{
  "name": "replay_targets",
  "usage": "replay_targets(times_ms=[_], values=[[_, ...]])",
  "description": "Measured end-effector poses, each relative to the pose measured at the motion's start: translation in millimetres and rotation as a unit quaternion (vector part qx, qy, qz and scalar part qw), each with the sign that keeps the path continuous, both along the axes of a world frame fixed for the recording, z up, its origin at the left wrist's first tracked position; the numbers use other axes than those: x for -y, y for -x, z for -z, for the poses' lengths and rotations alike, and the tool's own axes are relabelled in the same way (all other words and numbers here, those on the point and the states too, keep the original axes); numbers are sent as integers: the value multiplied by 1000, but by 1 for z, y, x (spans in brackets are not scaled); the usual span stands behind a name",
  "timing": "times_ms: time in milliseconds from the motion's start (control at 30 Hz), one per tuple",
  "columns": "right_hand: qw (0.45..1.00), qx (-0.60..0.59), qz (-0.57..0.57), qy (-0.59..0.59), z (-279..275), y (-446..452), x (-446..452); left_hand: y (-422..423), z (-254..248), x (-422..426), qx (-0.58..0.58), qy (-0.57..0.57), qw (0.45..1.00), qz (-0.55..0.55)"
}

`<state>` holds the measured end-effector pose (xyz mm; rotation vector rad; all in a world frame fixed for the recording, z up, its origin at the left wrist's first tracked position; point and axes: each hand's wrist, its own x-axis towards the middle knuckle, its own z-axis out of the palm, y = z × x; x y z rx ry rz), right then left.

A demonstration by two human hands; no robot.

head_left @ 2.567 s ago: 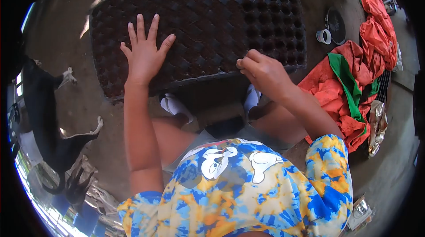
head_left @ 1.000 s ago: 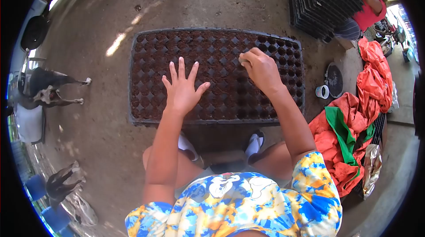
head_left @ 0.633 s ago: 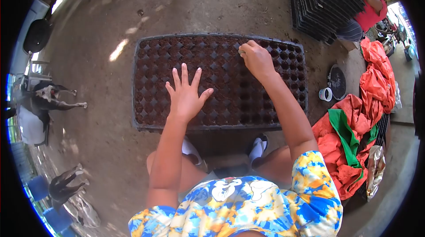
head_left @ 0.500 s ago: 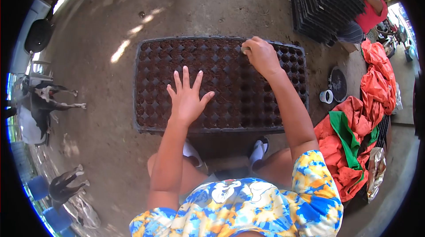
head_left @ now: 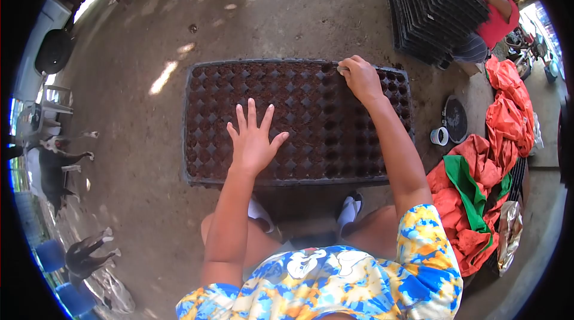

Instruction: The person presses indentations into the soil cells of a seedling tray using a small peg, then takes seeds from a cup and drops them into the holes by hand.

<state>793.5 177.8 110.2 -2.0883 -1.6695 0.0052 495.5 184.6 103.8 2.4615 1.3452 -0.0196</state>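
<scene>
A large black seedling tray [head_left: 287, 183] lies on the floor before me, its many round cells holding dark brown soil [head_left: 216, 122]. Cells toward the right show deep round hollows; those on the left look filled nearly level. My left hand [head_left: 253, 145] is open, fingers spread and palm down, over the left-middle part; whether it touches the soil I cannot tell. At the far edge, right of the middle, my right hand [head_left: 362, 79] is closed around a small pale object [head_left: 342, 69]. Its fingers hide most of that object.
A tall stack of black trays [head_left: 433, 12] stands at upper right, beside a person in red [head_left: 501, 21]. Right of my tray are a white cup [head_left: 439, 136], a round black lid-like disc [head_left: 455, 119] and orange tarpaulin [head_left: 508, 101]. Dogs [head_left: 54, 167] are on the left.
My right hand has shifted slightly right along the tray's far edge with the small pale object. My left hand keeps its spread pose. The camera view has tilted a little.
</scene>
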Motion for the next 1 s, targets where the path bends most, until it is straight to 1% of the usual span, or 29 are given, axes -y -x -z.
replay_targets(times_ms=[67,167,200,300,433,467,500,600,667,767,800,933,1000], values=[[1000,-11,-8,1,-12,2,8,0,0,0,-3,2,1000,0],[997,-2,-35,65,-6,7,24,1,2,-1,-7,-9,1000,5],[999,-3,-18,48,2,12,25,1,2,-1,-8,-5,1000,5],[999,-5,-43,28,-9,10,29,1,0,0,-3,2,1000,3],[998,-5,-57,34,-19,19,52,2,-2,0,2,6,1000,-1],[997,-17,-55,48,-7,23,55,1,-4,-1,1,11,1000,0],[998,-20,-50,20,2,26,56,2,-3,0,0,11,1000,1],[998,-13,-61,27,-10,25,61,3,-2,-1,-1,15,1000,1],[998,-21,-54,23,-31,34,69,4,-1,-2,-3,19,1000,1],[995,-12,-62,83,-10,38,81,1,-3,-1,-7,25,1000,-3],[995,-24,-65,72,-1,38,81,1,-4,-1,-8,25,1000,-4],[997,-39,-66,30,-28,43,93,2,-4,-2,-16,27,1000,1],[995,-34,-78,56,-27,48,103,3,-3,-1,-5,16,1000,2]])
